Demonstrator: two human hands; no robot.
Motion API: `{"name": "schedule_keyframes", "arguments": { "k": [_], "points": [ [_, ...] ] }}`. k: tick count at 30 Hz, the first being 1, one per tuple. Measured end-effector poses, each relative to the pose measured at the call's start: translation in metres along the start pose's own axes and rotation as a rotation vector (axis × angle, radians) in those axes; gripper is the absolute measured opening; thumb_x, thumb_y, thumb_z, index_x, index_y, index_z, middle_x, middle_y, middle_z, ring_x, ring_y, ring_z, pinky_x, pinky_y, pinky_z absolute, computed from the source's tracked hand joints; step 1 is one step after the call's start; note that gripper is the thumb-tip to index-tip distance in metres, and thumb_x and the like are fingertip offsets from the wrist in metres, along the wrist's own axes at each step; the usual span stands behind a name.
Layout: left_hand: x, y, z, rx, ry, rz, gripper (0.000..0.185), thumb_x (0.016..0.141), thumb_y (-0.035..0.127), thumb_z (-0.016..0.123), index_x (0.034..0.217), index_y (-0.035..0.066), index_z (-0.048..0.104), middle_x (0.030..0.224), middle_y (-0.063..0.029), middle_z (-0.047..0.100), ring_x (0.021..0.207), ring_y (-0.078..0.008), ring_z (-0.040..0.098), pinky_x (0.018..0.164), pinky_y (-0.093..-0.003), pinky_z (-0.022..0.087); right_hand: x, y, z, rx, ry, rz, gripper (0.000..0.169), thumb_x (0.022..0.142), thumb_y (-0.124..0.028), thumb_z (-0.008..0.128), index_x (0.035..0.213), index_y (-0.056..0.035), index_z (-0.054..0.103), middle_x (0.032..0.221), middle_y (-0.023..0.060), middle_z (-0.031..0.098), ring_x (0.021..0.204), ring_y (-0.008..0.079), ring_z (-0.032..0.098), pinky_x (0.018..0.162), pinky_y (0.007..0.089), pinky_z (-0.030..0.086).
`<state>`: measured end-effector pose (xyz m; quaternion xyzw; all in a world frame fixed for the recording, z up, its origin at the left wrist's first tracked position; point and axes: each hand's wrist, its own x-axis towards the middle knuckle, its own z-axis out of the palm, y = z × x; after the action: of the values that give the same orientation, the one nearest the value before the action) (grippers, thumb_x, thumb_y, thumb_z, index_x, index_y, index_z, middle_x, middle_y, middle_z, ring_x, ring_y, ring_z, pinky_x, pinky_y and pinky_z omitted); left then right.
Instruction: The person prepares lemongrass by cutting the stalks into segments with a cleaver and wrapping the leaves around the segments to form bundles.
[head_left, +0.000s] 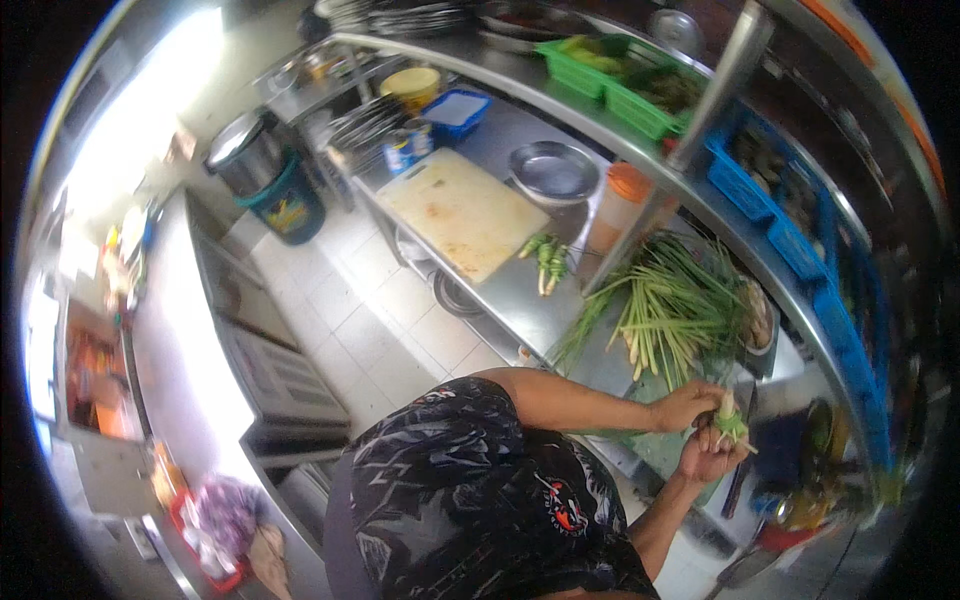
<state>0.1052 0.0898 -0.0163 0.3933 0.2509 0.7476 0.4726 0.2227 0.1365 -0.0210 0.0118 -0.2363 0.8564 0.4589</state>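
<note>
Both hands are at the right side of the view, close together over the steel counter (510, 315). A small lemongrass bundle (729, 424), its green leaves wound in a knot around pale stalks, is between them. My left hand (686, 405) has its fingers at the pale stalk end. My right hand (709, 454) grips the bundle from below, partly hiding it. Beside them lies a large heap of loose lemongrass (667, 315) with long green leaves. Several knotted lemongrass bundles (549, 262) rest by the corner of a white cutting board (465, 214).
A steel bowl (555, 172) and an orange-lidded container (619, 202) stand behind the board. A shelf post (720, 82) rises near the heap. Green baskets (645, 109) and blue baskets (795, 240) line the shelf above. A teal bucket (289, 202) stands on the floor.
</note>
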Motion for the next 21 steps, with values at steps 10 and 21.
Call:
{"name": "schedule_keyframes", "arguments": {
  "k": [10,21],
  "points": [
    [-0.039,0.073,-0.038,0.431,0.077,0.010,0.029,0.085,0.021,0.063,0.104,0.002,0.053,0.074,-0.0015,0.057,0.066,-0.0072,0.055,0.057,-0.0233,0.047,0.011,0.038,0.042,-0.615,-0.143,0.360,0.016,0.090,-0.022,0.048,0.093,-0.0071,0.054,0.081,0.0041,0.055,0.072,0.0168,0.056,0.060,0.0339,0.049],
    [-0.038,0.105,-0.056,0.723,-0.073,0.206,0.033,0.079,0.022,0.066,0.103,0.002,0.054,0.096,-0.0105,0.051,0.088,-0.0220,0.053,0.079,-0.0344,0.041,0.001,0.042,0.048,-1.075,-0.159,0.063,0.030,0.083,-0.019,0.061,0.103,0.0018,0.056,0.088,0.0073,0.058,0.076,0.0179,0.058,0.069,0.0317,0.049]
  ]
}}
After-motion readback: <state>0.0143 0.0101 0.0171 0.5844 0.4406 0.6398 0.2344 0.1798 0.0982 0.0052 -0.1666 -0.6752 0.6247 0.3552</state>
